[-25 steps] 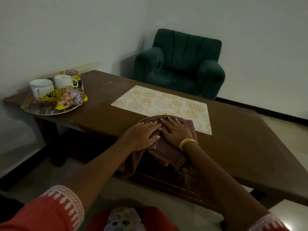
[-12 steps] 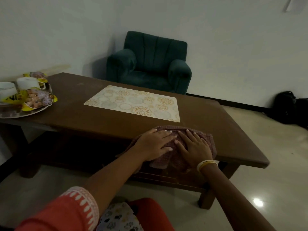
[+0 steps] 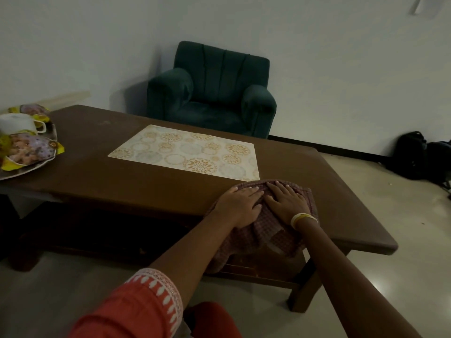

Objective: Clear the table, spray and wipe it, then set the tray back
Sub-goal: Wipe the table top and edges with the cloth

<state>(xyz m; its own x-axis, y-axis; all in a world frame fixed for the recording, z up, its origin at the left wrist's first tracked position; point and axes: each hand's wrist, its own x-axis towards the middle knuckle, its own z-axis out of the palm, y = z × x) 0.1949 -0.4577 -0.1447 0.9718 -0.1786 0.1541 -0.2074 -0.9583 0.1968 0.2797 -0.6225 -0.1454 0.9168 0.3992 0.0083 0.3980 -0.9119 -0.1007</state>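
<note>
Both palms, left hand (image 3: 240, 206) and right hand (image 3: 286, 202), lie flat pressing the cloth (image 3: 263, 230), which has slid right along the table (image 3: 146, 181) edge past the mat (image 3: 188, 152), so wiping continues with the tray (image 3: 26, 167) far left of the mat.

tray (image 3: 36, 164) cut off at left edge, cloth (image 3: 263, 232) partly under hands

Head cam, fwd-down over table (image 3: 170, 189)
</note>
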